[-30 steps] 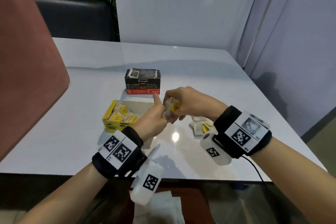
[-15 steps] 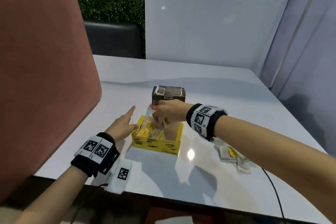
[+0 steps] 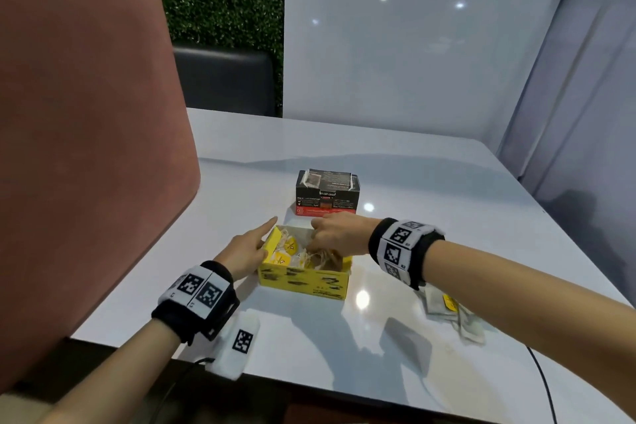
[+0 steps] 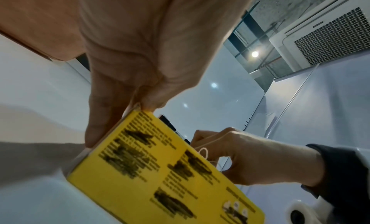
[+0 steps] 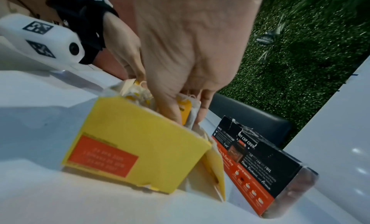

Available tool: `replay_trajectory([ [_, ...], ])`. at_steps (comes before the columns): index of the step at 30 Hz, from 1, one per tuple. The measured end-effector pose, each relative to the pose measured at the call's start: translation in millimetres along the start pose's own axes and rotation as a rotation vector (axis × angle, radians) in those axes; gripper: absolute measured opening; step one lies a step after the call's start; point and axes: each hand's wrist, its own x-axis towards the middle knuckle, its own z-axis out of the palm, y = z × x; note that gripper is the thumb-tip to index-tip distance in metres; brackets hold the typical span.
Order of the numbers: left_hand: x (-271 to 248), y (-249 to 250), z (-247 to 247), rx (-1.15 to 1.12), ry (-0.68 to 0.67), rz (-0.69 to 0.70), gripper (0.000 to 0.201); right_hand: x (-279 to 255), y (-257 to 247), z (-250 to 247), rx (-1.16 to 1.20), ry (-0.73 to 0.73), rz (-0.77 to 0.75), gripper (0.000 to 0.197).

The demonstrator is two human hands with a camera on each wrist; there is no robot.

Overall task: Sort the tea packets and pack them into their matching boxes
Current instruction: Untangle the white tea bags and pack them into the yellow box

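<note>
An open yellow tea box (image 3: 304,277) stands on the white table (image 3: 430,189), with several yellow-tagged tea packets (image 3: 287,249) inside. My left hand (image 3: 258,241) lies against its left wall with straight fingers, the thumb (image 4: 154,100) on the rim. My right hand (image 3: 315,244) reaches down into the box from the right. In the right wrist view its thumb and fingers pinch a tea packet (image 5: 184,111) with a yellow tag. Just behind the yellow box stands a black and red tea box (image 3: 327,194). More loose packets (image 3: 447,308) lie on the table at the right, partly under my right forearm.
A tall pink chair back (image 3: 86,113) fills the left side, right at the table's edge. A white wall panel (image 3: 395,45) closes the far side, and a dark seat (image 3: 223,79) stands behind the table. A black cable (image 3: 547,385) runs off the near right edge.
A second ago both hands held a packet above the table's front. My right hand has carried it into the yellow box, and my left hand has moved to the box's left wall.
</note>
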Motion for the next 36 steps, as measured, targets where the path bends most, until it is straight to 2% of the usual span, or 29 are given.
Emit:
replay_trajectory([
  [4, 0.2, 0.3, 1.7, -0.050, -0.001, -0.039, 0.064, 11.7, -3.4, 0.8, 0.015, 0.051, -0.064, 0.030],
  [8, -4.1, 5.5, 2.1, -0.086, -0.053, -0.049, 0.063, 29.9, -5.7, 5.7, 0.036, 0.122, -0.136, 0.045],
  [11, -4.7, 4.6, -0.7, -0.047, -0.070, -0.017, 0.050, 32.0, -5.0, 8.8, -0.010, 0.174, -0.154, 0.052],
  [15, -1.9, 2.8, -2.3, -0.053, -0.079, -0.028, 0.048, 31.8, 1.7, 17.1, -0.029, 0.201, -0.147, 0.049],
  [19, -1.7, 4.0, -1.2, -0.043, -0.096, -0.016, 0.048, 31.8, -0.5, 11.5, 0.035, 0.119, -0.173, 0.044],
  [25, -4.0, 4.4, -2.8, -0.098, -0.098, -0.043, 0.040, 32.4, -3.2, 4.6, 0.001, 0.283, -0.201, 0.034],
  [28, -4.1, 3.6, -1.5, -0.137, -0.097, -0.058, 0.033, 16.5, 2.0, -5.3, 0.167, 0.363, -0.044, 0.037],
  [31, -5.2, 1.8, 1.0, -0.145, -0.089, -0.065, 0.034, 1.1, 9.6, -10.8, 0.396, 0.451, 0.241, 0.017],
  [33, -7.0, 1.0, 2.0, -0.154, -0.090, -0.066, 0.034, -10.3, 9.1, -11.9, 0.466, 0.362, 0.378, 0.016],
  [36, -7.7, -0.2, 3.0, -0.186, -0.091, -0.073, 0.030, -22.4, -5.6, -11.3, 0.468, 0.116, 0.415, 0.021],
])
